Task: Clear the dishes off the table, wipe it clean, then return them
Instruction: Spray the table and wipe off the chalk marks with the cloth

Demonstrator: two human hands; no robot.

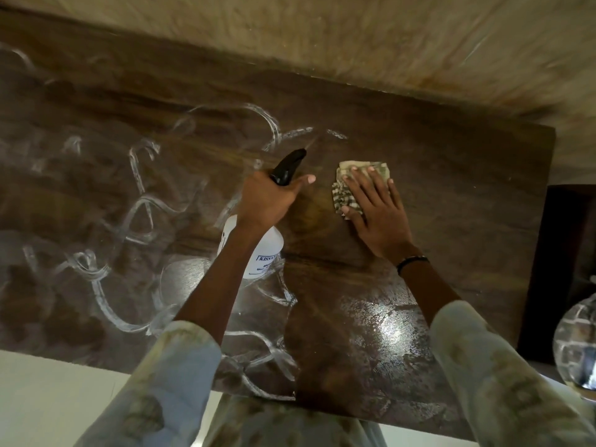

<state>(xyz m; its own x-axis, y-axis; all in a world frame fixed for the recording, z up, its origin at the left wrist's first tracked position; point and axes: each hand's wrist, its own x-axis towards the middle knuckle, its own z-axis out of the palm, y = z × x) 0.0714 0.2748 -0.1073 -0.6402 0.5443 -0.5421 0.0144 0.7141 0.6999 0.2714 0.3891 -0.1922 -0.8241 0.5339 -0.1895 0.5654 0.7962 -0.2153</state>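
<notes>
Dark wood-grain table [435,162], glossy, rectangular; white streaky loops of cleaner across its left and middle, a wet speckled sheen near the front edge. Left hand [267,195] grips the black trigger head of a spray bottle [266,250], fingers curled round the neck; bottle body white, cylindrical, with a printed label, held above the tabletop. Right hand [375,208] lies flat, fingers straight and spread, pressing a crumpled checked cloth [346,190] onto the wood just right of the nozzle. Pale, mottled fabric sleeves on both arms.
</notes>
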